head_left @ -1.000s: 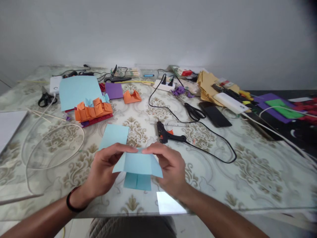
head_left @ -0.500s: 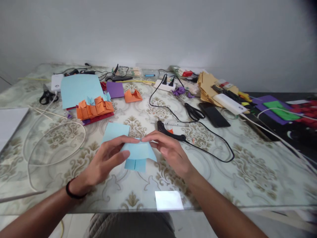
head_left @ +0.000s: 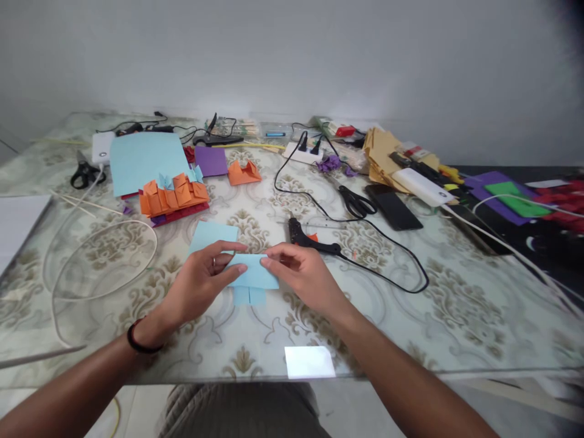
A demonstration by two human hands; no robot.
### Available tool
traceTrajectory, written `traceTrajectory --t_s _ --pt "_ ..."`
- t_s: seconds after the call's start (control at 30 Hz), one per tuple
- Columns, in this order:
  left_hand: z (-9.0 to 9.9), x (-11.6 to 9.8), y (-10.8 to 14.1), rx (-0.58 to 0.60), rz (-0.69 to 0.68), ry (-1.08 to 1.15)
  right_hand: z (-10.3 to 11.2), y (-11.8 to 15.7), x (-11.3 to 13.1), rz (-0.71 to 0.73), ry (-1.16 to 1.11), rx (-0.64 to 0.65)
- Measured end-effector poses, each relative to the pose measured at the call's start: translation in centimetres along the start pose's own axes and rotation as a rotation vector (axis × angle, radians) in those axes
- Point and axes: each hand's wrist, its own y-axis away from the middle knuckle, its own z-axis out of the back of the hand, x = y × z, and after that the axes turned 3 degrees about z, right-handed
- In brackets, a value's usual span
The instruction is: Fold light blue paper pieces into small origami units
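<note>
A folded light blue paper [head_left: 254, 272] is between my two hands, just above the table near its front. My left hand [head_left: 207, 274] pinches its left end, thumb on the near face and fingers behind. At the upper right edge, my right hand [head_left: 303, 271] grips the same paper between thumb and fingers. Below the paper shows a small blue patch with a dark centre line, perhaps its reflection in the glass. Another light blue paper piece [head_left: 213, 233] lies flat just behind my left hand.
Beyond my right hand lies a black glue gun [head_left: 314, 239] with its cord looping right. Farther back are scissors [head_left: 356, 202], a phone [head_left: 393, 207] and a power strip [head_left: 303, 153]. Folded orange papers [head_left: 173, 196] and a large blue sheet [head_left: 148, 161] rest at back left.
The blue paper's flap, flared at the right before, now shows as a straight-edged rectangle. My right thumb has come round onto its near face.
</note>
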Motion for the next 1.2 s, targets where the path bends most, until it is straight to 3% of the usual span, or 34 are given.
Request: traceTrajectory --t_s 0.1,0.37,0.7,1.07,1.2 --pt "0.15 -0.20 -0.13 0.049 0.045 -0.119 -0.01 -0.06 -0.07 0.004 0.004 0.002" --pt "0.49 0.54 -0.38 -0.036 -0.008 -0.179 -0.07 -0.25 -0.61 -0.047 0.021 0.112" --pt "0.45 -0.06 -0.33 -0.085 -0.022 -0.163 0.13 -0.26 -0.27 -0.037 0.034 0.092" --pt "0.69 0.17 -0.50 -0.048 -0.085 -0.254 0.17 -0.11 -0.15 0.040 0.063 -0.013" --pt "0.58 0.21 -0.39 -0.065 -0.105 -0.264 0.20 -0.18 -0.16 0.010 0.030 0.026"
